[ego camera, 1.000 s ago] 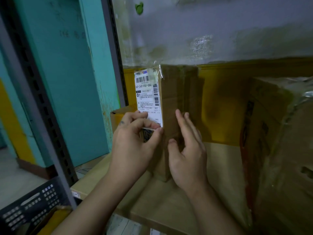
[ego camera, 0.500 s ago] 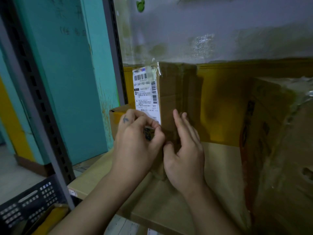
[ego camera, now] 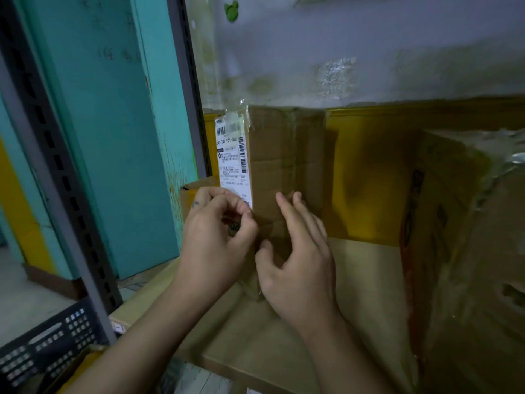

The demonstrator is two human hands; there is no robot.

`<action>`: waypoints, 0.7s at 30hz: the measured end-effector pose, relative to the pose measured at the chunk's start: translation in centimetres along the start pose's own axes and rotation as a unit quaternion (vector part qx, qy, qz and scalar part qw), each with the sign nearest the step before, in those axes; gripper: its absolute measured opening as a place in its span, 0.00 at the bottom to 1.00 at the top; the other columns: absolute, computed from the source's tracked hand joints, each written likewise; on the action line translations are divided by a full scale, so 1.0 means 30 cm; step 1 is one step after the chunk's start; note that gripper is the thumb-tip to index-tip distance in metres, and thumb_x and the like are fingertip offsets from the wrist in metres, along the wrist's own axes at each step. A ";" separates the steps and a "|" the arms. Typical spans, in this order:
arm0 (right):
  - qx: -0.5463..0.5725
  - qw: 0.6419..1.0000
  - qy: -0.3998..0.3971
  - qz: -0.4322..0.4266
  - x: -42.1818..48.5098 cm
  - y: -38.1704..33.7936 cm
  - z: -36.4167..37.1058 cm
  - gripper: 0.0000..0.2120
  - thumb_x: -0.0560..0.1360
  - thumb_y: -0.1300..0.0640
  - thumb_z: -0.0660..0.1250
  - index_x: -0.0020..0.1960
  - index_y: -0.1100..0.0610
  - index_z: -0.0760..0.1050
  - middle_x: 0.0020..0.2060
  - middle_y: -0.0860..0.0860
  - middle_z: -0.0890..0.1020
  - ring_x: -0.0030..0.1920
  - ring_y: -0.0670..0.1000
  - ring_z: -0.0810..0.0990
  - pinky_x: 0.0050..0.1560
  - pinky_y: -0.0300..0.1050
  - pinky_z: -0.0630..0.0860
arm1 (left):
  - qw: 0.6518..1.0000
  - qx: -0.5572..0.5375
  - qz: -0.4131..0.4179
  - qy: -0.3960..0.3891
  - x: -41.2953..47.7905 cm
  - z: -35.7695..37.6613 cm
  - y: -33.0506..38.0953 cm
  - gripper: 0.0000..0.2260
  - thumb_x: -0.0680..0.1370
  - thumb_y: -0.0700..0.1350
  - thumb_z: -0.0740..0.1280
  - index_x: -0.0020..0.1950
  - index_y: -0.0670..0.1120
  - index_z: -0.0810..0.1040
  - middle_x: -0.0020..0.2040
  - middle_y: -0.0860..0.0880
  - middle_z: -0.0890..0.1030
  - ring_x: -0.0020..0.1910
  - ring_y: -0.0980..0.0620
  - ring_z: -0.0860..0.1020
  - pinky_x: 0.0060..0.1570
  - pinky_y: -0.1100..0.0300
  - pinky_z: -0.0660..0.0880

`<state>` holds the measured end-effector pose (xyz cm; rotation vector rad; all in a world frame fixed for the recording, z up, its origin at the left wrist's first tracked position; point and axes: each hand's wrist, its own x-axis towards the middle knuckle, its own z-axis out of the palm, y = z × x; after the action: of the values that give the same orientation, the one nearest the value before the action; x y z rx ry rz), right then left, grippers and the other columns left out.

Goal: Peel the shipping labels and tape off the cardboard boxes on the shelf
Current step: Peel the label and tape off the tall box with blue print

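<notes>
Head view is taken up by a tall cardboard box (ego camera: 287,166) stood upright on the shelf (ego camera: 363,280), with a white shipping label (ego camera: 233,157) stuck down its left side and clear tape (ego camera: 245,116) crinkled at its top corner. The label's lower end is pinched by the curled fingers and thumb of the left hand (ego camera: 216,240), while the box's brown front face is touched by the straight, relaxed fingers of the right hand (ego camera: 298,263). A larger wrapped box (ego camera: 468,251) is seen well apart to the right, and a black crate (ego camera: 42,345) below left.
</notes>
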<state>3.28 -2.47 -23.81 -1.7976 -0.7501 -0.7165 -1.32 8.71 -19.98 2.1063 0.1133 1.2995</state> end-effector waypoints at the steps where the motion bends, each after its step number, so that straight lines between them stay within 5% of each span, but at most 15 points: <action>1: -0.008 1.000 -0.003 -0.002 0.000 0.001 0.002 0.33 0.69 0.47 0.61 0.75 0.45 0.64 0.75 0.46 0.64 0.74 0.45 0.60 0.72 0.40 0.60 | 1.000 0.002 0.001 -0.004 0.004 -0.003 -0.002 0.07 0.74 0.39 0.69 0.39 0.51 0.77 0.46 0.53 0.75 0.46 0.52 0.77 0.48 0.55 0.78; 7: -0.070 0.996 -0.055 -0.008 -0.005 0.004 0.014 0.46 0.66 0.38 0.66 0.78 0.42 0.47 0.78 0.46 0.48 0.76 0.49 0.49 0.73 0.51 0.59 | 0.999 0.003 0.015 -0.044 0.018 -0.018 -0.005 0.08 0.74 0.38 0.69 0.38 0.50 0.76 0.46 0.54 0.74 0.47 0.57 0.76 0.46 0.65 0.76; 11: -0.105 0.991 -0.081 0.028 0.001 0.000 0.011 0.54 0.68 0.38 0.70 0.74 0.35 0.30 0.76 0.46 0.32 0.78 0.53 0.41 0.75 0.55 0.53 | 0.997 -0.002 0.035 -0.069 0.027 -0.028 -0.002 0.07 0.74 0.39 0.69 0.39 0.50 0.76 0.46 0.54 0.76 0.47 0.57 0.77 0.46 0.61 0.77; 14: -0.103 0.988 -0.113 0.038 0.001 0.000 0.003 0.53 0.72 0.40 0.69 0.69 0.32 0.23 0.76 0.45 0.34 0.78 0.52 0.41 0.75 0.57 0.56 | 0.998 -0.002 0.034 -0.058 0.024 -0.033 -0.012 0.05 0.75 0.41 0.71 0.42 0.51 0.78 0.46 0.55 0.77 0.46 0.57 0.78 0.48 0.58 0.79; 21: -0.096 0.990 -0.100 0.020 0.000 0.007 0.002 0.51 0.72 0.40 0.68 0.71 0.33 0.26 0.78 0.47 0.39 0.78 0.51 0.44 0.74 0.55 0.58 | 0.999 -0.017 0.024 -0.040 -0.008 -0.034 -0.021 0.05 0.71 0.44 0.76 0.44 0.49 0.82 0.47 0.56 0.79 0.47 0.57 0.80 0.49 0.51 0.81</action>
<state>3.45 -2.46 -23.93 -2.0767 -0.7955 -0.6048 -2.12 9.59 -20.23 2.1401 0.0061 1.2354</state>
